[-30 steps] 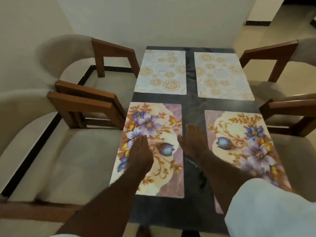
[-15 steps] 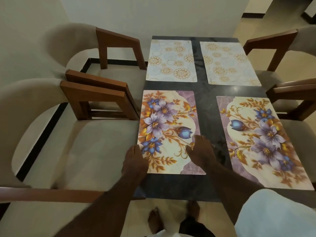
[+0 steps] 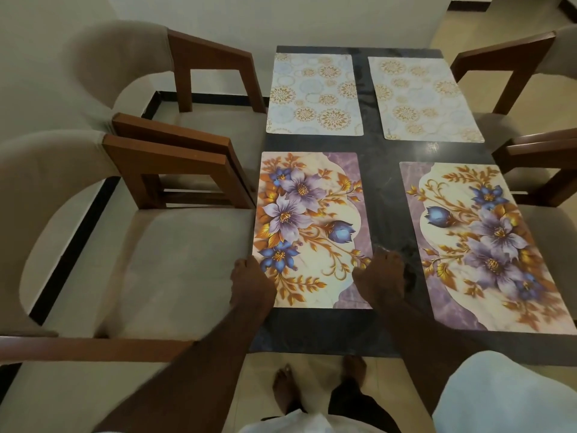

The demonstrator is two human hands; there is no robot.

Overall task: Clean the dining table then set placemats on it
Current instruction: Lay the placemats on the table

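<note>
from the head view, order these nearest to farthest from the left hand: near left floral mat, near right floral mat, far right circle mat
From the left hand:
1. Near left floral mat: the hand rests on its near left edge.
2. Near right floral mat: across the dark strip of table, on the right.
3. Far right circle mat: at the far right end, by the wall.

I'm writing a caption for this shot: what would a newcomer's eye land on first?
Most striking are the two floral placemats nearest the camera, the near left floral placemat and the near right floral placemat, bright against the dark table. The left hand and right hand rest on the left mat's near corners. Two paler circle-patterned placemats lie at the far end, with wooden-armed chairs on both sides.
</note>
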